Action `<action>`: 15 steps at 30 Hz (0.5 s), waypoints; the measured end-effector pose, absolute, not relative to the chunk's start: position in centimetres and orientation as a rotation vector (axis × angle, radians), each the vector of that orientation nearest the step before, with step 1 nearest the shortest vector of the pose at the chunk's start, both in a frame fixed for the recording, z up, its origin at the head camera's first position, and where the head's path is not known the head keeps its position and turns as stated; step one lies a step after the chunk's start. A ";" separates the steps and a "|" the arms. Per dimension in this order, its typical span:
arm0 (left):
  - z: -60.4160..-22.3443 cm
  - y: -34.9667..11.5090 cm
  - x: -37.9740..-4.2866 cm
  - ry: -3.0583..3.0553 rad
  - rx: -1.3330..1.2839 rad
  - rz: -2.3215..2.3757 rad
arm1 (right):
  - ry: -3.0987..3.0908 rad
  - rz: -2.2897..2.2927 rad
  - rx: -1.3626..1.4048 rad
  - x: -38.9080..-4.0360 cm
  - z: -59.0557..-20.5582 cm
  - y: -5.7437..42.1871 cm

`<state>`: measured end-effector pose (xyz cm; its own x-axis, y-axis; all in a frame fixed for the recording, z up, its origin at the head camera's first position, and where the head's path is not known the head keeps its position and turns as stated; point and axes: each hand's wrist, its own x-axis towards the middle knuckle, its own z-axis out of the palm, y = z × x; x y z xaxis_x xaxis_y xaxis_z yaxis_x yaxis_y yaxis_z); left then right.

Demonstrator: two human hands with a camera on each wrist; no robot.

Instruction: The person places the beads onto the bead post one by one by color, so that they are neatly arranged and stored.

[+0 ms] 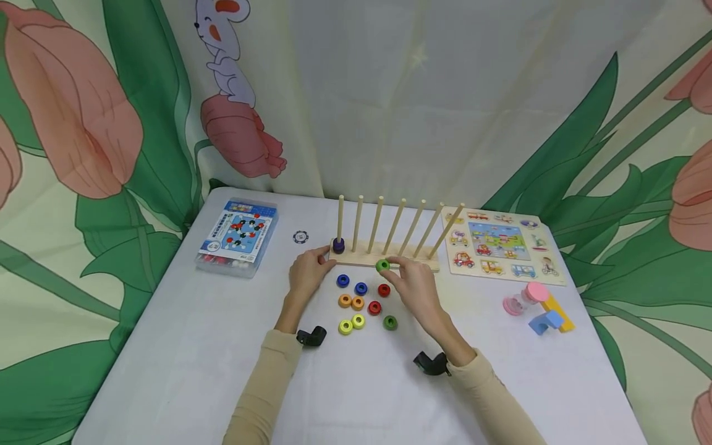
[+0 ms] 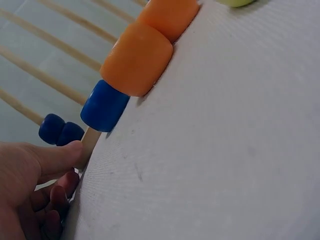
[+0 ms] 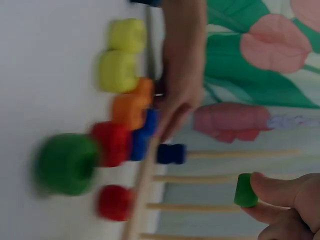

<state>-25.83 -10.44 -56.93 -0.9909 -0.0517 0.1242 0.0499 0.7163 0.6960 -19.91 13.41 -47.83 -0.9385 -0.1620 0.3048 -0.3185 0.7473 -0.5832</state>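
Note:
A wooden peg rack [image 1: 361, 256] with several upright pegs stands toward the back of the table. Two dark purple beads [image 1: 339, 246] are stacked on its leftmost peg. My left hand [image 1: 306, 272] grips the left end of the base, thumb on the near side in the left wrist view. Between thumb and forefinger, my right hand [image 1: 414, 287] pinches a green bead [image 3: 245, 190], held in front of the middle pegs. Loose beads lie before the rack: blue [image 1: 343, 280], orange [image 1: 345, 301], yellow [image 1: 345, 327] and red [image 1: 384, 290] pairs, plus one green bead [image 1: 390, 322].
A boxed molecule set [image 1: 236, 238] lies at the back left, with a small round chip [image 1: 300, 237] beside it. Right of the rack is a vehicle picture puzzle board [image 1: 500, 243]. A pink sand timer [image 1: 525, 298], a blue arch block [image 1: 546, 322] and a yellow block [image 1: 558, 312] sit nearer.

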 end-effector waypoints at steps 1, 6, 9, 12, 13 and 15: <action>-56.9 -10.4 -25.8 -2.782 0.001 -1.135 | -2.691 0.967 0.402 -20.3 -46.9 12.9; -56.8 -10.4 -25.8 -2.773 -0.008 -1.143 | -2.621 0.973 0.481 -22.4 -41.9 10.5; -56.8 -10.4 -25.8 -2.767 -0.017 -1.146 | -2.575 0.961 0.518 -23.9 -39.1 9.6; -56.8 -10.4 -25.8 -2.756 -0.018 -1.146 | -2.561 0.924 0.536 -25.2 -36.9 8.8; -56.8 -10.4 -25.8 -2.755 -0.017 -1.148 | -2.573 0.913 0.538 -25.6 -36.4 8.6; -56.8 -10.4 -25.8 -2.760 -0.015 -1.148 | -2.614 0.887 0.539 -26.3 -35.8 8.3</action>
